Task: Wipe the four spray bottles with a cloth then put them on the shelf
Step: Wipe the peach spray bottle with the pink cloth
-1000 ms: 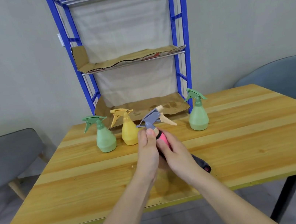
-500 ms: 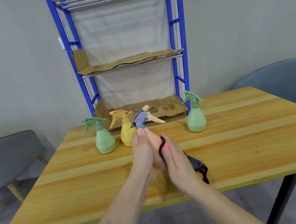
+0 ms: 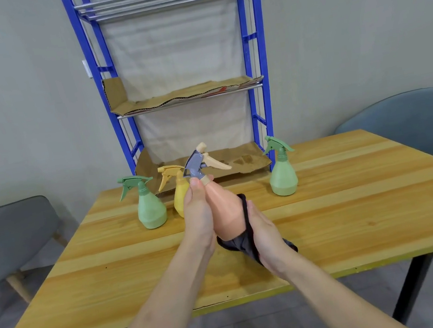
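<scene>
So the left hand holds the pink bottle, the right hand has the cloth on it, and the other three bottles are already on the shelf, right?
No. The head view shows the two green bottles and the yellow bottle on the table, before the shelf, not on it. The left hand does hold the pink bottle, the right hand the cloth.

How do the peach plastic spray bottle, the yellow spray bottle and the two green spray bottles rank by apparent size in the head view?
1. Peach plastic spray bottle: largest, but nearer the camera.
2. Left green spray bottle, right green spray bottle: alike, unranked.
3. Yellow spray bottle: partly behind the left hand, unsure.
</scene>
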{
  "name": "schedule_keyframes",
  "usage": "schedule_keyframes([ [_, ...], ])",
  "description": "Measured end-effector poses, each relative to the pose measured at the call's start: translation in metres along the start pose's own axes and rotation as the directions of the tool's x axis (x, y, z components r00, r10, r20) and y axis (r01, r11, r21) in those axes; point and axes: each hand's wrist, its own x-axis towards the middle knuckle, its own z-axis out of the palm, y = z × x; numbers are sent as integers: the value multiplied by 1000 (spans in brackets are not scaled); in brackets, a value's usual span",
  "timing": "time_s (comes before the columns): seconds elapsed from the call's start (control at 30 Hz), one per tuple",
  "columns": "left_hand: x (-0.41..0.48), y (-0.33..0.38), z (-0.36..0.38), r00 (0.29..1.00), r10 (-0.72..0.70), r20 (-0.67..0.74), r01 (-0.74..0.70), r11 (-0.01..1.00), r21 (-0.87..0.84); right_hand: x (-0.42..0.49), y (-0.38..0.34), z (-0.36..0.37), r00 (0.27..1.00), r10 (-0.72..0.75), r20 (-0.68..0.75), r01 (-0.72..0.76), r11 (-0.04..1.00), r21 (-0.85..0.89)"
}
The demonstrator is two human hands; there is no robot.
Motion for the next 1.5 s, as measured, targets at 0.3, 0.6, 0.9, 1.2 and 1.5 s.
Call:
schedule_keyframes([
  [0.3, 3, -8, 5, 997, 66, 27, -69, 990, 127, -6, 8, 4, 876, -457, 155, 428, 587, -688],
  [0.6, 5, -6, 5, 992, 116, 57, -119, 992, 49, 3, 0, 11, 997, -12, -79, 29, 976, 216],
  [0.9, 4, -23, 18, 990, 141, 29, -144, 978, 153, 2, 7, 5, 864, -490, -114, 375, 778, -504],
  [1.2, 3, -19, 11, 995, 94, -20, -93, 995, 42, -7, -3, 8, 935, -353, -47, 304, 859, -411],
  [1.5, 9, -12, 8, 995, 93, -29, -92, 994, 51, -11, -9, 14, 912, -404, 72, 358, 697, -621],
])
